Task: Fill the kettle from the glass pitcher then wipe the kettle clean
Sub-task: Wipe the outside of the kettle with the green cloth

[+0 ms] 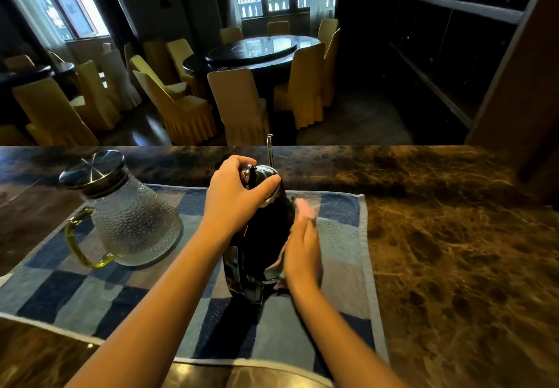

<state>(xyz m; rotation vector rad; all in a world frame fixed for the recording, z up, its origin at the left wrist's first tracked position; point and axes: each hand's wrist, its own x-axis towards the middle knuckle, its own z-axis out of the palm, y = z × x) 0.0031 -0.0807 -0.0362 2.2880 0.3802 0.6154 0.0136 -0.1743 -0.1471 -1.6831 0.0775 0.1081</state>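
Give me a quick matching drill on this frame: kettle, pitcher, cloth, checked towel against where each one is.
Things:
1. kettle
2. glass pitcher
3. pink cloth
4. checked towel

Places:
A. spread flat on the marble counter
B. pressed to the kettle's side by the right hand
C. gripped at the top by the left hand
D. standing lidded, left of the kettle

Pairs: 1-C, 2-D, 3-B, 4-A

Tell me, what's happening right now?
Left hand grips kettle top. Right hand presses pink cloth to its side. Pitcher lidded, standing left. Nothing in the way.
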